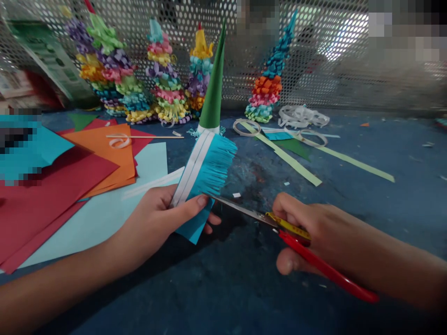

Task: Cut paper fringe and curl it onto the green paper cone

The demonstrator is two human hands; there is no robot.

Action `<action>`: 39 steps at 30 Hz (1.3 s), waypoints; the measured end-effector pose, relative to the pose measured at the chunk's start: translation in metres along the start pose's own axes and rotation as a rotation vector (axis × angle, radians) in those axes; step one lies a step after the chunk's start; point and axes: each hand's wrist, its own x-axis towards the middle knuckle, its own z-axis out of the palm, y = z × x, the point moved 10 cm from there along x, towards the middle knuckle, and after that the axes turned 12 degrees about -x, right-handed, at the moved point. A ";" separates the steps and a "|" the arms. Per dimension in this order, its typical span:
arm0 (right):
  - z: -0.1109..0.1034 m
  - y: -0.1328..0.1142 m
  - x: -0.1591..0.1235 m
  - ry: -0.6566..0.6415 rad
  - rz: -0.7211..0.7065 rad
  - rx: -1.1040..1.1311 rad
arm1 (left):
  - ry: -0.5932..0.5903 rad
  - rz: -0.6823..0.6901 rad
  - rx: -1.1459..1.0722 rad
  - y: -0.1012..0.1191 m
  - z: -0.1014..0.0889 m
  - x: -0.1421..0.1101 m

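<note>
1. Pinching the blue paper strip (213, 165) between thumb and fingers, the person's left hand (164, 211) holds it on the near side of the green cone (213, 88); in view, the strip's upper end overlaps the cone's white base.
2. The strip is fringed along its right edge down to the left thumb, and plain below it. A white band (193, 168) with a thin line along it runs down the strip's left edge.
3. The right hand (319, 230) is wrapped around the handles of the red-and-yellow scissors (314, 259), nearer than the cone and to its right. The blades look nearly together, their tips at the strip beside the left thumb; whether they bite the paper cannot be told.
4. Left of the cone lie orange sheets (115, 163) with a thin stick (157, 137) across them, red sheets (52, 200) and a pale blue sheet (91, 228).
5. Right of the cone lie pale green strips (300, 168) and white ribbon (303, 120).
6. Curled-paper cones (265, 86) stand on both sides of the green cone, before a perforated panel (345, 88).
</note>
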 end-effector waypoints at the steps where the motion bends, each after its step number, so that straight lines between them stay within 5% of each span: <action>1: 0.000 0.000 0.000 0.003 0.004 0.001 | -0.001 -0.004 0.007 0.000 0.000 0.000; 21: -0.004 -0.002 0.001 0.037 0.016 0.042 | -0.007 0.007 -0.071 -0.001 -0.001 0.001; 27: 0.003 0.000 0.001 -0.047 0.049 0.165 | -0.016 0.027 -0.032 0.002 0.000 0.000; 34: -0.010 -0.002 0.001 0.095 -0.014 -0.022 | -0.030 0.000 0.031 0.001 0.004 -0.002; 39: -0.004 -0.007 0.003 0.012 -0.004 0.093 | -0.050 -0.004 0.009 0.000 0.007 -0.004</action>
